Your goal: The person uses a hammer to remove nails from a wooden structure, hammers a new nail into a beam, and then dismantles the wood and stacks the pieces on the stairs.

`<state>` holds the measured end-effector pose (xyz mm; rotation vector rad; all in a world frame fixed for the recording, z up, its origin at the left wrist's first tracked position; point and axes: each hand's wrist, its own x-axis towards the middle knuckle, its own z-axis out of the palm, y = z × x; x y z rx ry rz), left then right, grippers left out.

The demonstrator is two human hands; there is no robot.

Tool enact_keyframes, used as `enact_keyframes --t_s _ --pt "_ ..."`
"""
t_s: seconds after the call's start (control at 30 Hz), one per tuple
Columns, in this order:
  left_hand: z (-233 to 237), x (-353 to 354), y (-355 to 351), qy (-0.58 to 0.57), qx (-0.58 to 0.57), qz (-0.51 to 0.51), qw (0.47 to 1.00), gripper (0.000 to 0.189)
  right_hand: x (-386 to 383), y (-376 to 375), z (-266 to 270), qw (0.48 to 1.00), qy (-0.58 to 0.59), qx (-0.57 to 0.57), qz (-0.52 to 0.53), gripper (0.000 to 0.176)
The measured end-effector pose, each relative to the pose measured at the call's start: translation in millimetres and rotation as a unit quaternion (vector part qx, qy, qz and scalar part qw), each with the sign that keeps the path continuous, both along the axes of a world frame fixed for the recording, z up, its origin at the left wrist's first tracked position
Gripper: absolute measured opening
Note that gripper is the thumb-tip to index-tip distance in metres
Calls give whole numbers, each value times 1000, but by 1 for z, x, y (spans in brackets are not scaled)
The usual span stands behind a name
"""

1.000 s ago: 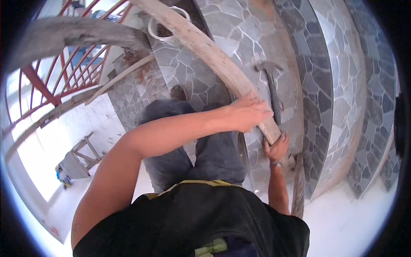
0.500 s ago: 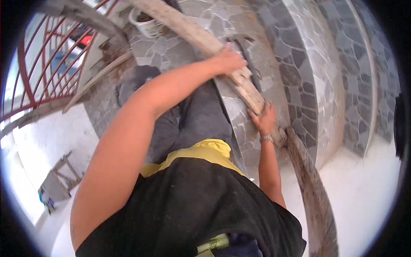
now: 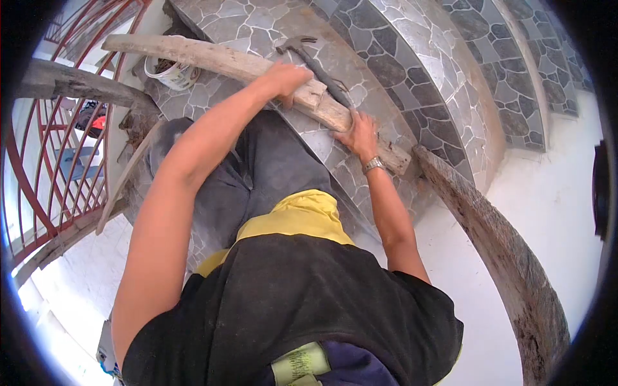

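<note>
A long, rough wooden beam [image 3: 219,58] slants from the upper left down to the right, over the stone-tiled step. My left hand [image 3: 286,80] is closed over its middle, fingers wrapped across the top. Farther down the beam, my right hand [image 3: 362,136], with a watch at the wrist, grips it with the thumb on the near side. A claw hammer [image 3: 318,69] lies on the tiles just beyond the beam, its head to the upper left and its handle end close to my right fingers.
A white bucket [image 3: 174,74] with brown scraps stands beyond my knees. Red metal railings [image 3: 64,167] and a dark timber [image 3: 84,83] are at left. Curved stone steps [image 3: 444,90] rise at upper right. A long curved timber [image 3: 502,257] runs down the right side.
The beam lies at a flatter angle, its far end now swung left over the bucket. Both hands appear farther left, still on it. The whole view has shifted, showing more of the railing.
</note>
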<state>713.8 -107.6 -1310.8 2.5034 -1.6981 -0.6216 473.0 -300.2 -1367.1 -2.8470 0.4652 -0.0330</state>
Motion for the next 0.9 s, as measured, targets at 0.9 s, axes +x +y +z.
enact_keyframes --t_s 0.9 --pt "-46 -8 8 -70 -75 20 994 51 174 -69 -1 997 55 29 42 39"
